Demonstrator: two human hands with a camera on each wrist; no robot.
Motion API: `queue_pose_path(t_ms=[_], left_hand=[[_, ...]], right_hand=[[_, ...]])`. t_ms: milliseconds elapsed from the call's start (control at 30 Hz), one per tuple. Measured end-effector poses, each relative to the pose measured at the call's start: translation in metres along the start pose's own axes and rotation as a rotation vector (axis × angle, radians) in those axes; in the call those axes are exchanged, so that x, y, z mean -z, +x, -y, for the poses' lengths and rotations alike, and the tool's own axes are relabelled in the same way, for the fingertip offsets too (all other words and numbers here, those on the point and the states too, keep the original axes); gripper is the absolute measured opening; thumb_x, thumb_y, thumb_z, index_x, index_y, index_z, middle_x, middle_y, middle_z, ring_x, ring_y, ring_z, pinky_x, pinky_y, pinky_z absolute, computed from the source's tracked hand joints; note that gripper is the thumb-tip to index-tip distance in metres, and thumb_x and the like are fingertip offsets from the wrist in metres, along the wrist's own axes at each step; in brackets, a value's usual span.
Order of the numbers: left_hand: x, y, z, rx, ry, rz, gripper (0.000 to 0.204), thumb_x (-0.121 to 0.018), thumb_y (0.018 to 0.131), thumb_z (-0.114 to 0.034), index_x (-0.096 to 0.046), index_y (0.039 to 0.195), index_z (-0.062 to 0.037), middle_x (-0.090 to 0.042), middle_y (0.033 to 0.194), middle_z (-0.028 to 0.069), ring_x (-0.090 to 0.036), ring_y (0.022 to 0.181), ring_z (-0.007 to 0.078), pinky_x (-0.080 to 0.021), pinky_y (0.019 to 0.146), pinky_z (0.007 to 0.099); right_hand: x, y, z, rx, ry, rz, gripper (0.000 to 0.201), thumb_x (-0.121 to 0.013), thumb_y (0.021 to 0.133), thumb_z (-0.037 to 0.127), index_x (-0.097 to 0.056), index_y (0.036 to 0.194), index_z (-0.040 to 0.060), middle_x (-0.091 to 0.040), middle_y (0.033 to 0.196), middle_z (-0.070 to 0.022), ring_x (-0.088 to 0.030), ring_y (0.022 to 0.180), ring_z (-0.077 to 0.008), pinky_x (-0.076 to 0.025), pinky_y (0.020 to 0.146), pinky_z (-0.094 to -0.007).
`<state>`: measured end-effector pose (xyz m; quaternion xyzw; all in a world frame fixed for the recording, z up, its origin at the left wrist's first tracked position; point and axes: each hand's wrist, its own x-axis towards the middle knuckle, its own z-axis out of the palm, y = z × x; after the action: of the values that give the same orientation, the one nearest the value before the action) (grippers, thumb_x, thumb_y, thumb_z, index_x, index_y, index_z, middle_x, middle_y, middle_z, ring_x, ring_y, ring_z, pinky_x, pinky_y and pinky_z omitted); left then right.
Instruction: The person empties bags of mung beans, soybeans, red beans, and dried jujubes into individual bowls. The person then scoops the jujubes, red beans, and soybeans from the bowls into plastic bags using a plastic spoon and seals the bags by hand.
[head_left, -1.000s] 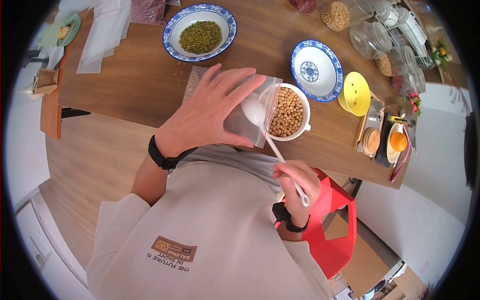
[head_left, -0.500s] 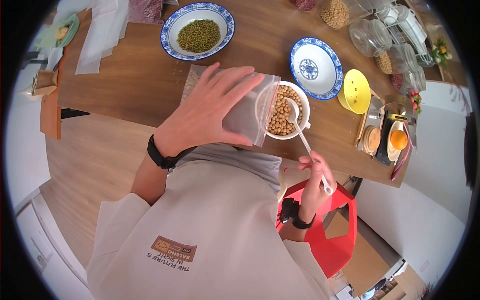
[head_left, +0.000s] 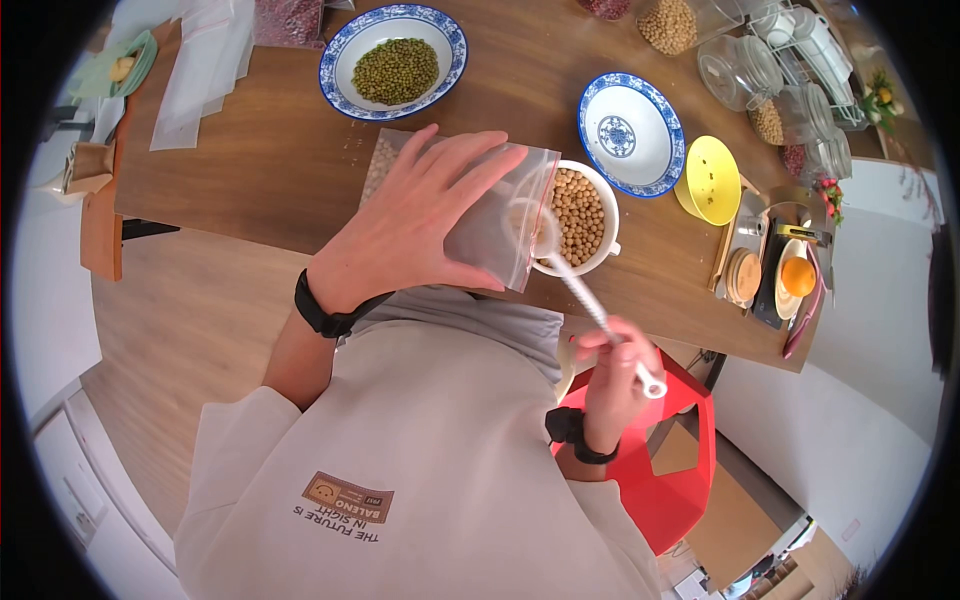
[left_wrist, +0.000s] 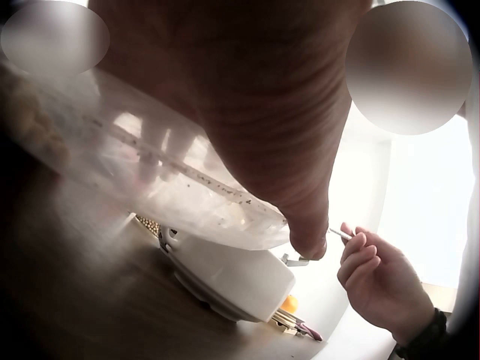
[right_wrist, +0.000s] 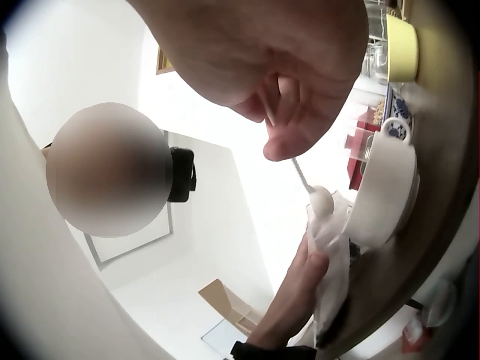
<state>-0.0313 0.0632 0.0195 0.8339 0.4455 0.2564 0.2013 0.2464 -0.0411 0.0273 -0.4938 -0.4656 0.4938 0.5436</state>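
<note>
My left hand (head_left: 405, 225) holds a clear zip bag (head_left: 485, 240) with fingers spread over it and the thumb on its near side. Pale beans lie in the bag's far-left end. The bag's mouth overlaps a white handled cup (head_left: 613, 222), which holds round tan beans (head_left: 578, 212). Between the fingers and thumb of my right hand (head_left: 615, 385) is a white spoon (head_left: 588, 300) with a twisted handle. In the right wrist view, the spoon's bowl (right_wrist: 321, 201) is right at the bag's mouth; what it carries is blurred.
Behind the bag stands a blue-rimmed dish (head_left: 335, 75) with green beans. A second patterned dish (head_left: 645, 165) and a yellow bowl (head_left: 712, 180) stand right of the cup. Glass jars (head_left: 735, 75) line the back right; flat plastic bags (head_left: 205, 75) lie at left.
The spoon left the bag's mouth, dipped into the beans in the cup, and is now back at the bag. My right hand moved right, then slightly back. The left hand stayed nearly still.
</note>
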Motion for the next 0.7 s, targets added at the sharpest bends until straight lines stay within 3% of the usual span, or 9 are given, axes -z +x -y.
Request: queue_pose_path(t_ms=[33,100,167,267,333,433,700], left_hand=[[0.0,0.0,0.0,-0.001,0.0,0.0,0.115,-0.092,0.063,-0.048,-0.039,0.157,-0.0075,-0.043,0.157,0.0158,-0.044,0.141,0.0354,-0.027,0.122,0.0593],[0.0,0.0,0.001,-0.007,-0.009,-0.012,0.115,-0.092,0.063,-0.047,-0.039,0.157,-0.0072,-0.044,0.156,0.0158,-0.044,0.141,0.0354,-0.028,0.122,0.0592],[0.0,0.0,0.001,-0.007,-0.011,-0.011,0.115,-0.092,0.062,-0.047,-0.039,0.157,-0.007,-0.044,0.156,0.0157,-0.045,0.141,0.0354,-0.028,0.122,0.0592],[0.001,0.0,0.001,-0.003,-0.015,-0.01,0.116,-0.092,0.062,-0.047,-0.039,0.157,-0.007,-0.044,0.156,0.0155,-0.045,0.141,0.0353,-0.028,0.122,0.0591],[0.0,0.0,0.0,-0.002,-0.019,-0.01,0.116,-0.093,0.062,-0.047,-0.039,0.157,-0.007,-0.044,0.156,0.0155,-0.045,0.141,0.0352,-0.028,0.122,0.0591],[-0.001,0.0,0.001,-0.002,-0.015,-0.006,0.116,-0.093,0.062,-0.046,-0.039,0.157,-0.007,-0.044,0.156,0.0154,-0.045,0.141,0.0351,-0.028,0.122,0.059],[-0.001,-0.001,0.0,-0.002,-0.012,-0.006,0.116,-0.093,0.062,-0.047,-0.039,0.157,-0.0072,-0.044,0.156,0.0156,-0.044,0.141,0.0352,-0.028,0.122,0.0591]], right_hand=[[-0.005,0.003,0.003,0.0,0.0,-0.001,0.031,-0.062,0.105,0.021,-0.07,0.114,-0.0076,-0.073,0.091,-0.0166,-0.071,0.078,-0.0238,-0.058,0.068,-0.0323],[-0.013,0.013,0.008,0.142,-0.245,0.299,0.021,-0.069,0.099,0.012,-0.072,0.109,-0.0059,-0.074,0.089,-0.0153,-0.072,0.082,-0.024,-0.058,0.072,-0.0328],[-0.01,0.014,0.009,0.18,-0.327,0.33,0.018,-0.072,0.094,0.007,-0.073,0.107,-0.0056,-0.073,0.088,-0.0139,-0.072,0.082,-0.023,-0.056,0.071,-0.0334],[0.01,0.012,0.005,0.251,-0.341,0.319,0.017,-0.07,0.097,0.008,-0.073,0.106,-0.0065,-0.073,0.088,-0.0129,-0.07,0.079,-0.0221,-0.055,0.071,-0.0337],[0.022,0.011,0.003,0.275,-0.279,0.099,0.019,-0.067,0.099,0.008,-0.073,0.108,-0.0074,-0.073,0.089,-0.0138,-0.069,0.076,-0.0211,-0.054,0.07,-0.0325],[0.031,0.016,0.001,0.217,-0.397,-0.055,0.023,-0.066,0.101,0.011,-0.073,0.11,-0.0084,-0.074,0.09,-0.0153,-0.069,0.075,-0.021,-0.054,0.069,-0.032],[0.021,0.017,-0.013,0.135,-0.403,-0.023,0.026,-0.061,0.105,0.013,-0.071,0.113,-0.0087,-0.076,0.092,-0.0188,-0.072,0.075,-0.0227,-0.057,0.072,-0.033]])
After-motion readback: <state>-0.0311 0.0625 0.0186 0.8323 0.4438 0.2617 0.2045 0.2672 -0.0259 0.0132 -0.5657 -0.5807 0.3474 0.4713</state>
